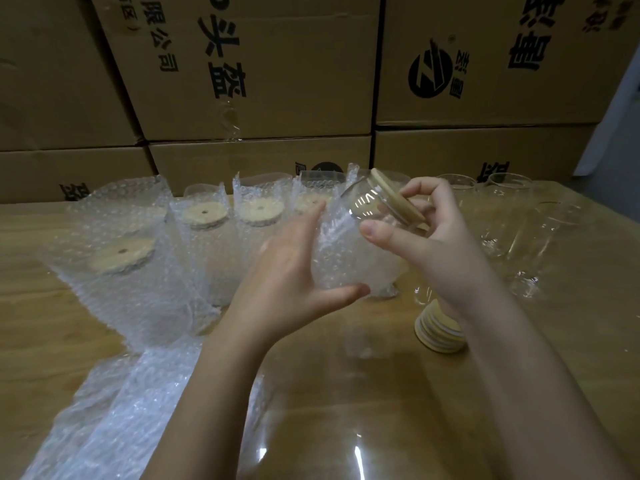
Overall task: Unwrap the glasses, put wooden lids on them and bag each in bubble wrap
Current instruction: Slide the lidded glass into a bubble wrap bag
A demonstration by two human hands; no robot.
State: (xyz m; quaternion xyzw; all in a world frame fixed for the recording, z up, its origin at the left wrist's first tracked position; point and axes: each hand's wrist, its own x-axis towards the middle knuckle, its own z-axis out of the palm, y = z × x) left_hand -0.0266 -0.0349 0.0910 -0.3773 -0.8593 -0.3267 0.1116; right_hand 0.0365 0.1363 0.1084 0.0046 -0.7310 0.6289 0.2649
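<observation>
Packing warehouse: stacked printed cartons [256,64], bubble wrap [138,393].

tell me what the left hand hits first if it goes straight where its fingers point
Probably the rightmost bagged glass in the back row: the left hand, holding the bubble wrap bag, points its fingers at it. Depth is unclear. The right hand holds the lidded glass.

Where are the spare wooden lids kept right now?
The stack of wooden lids sits on the table, right of centre in the head view, partly hidden under the wrist of the right hand, nearer the person than the bare glasses.
</observation>
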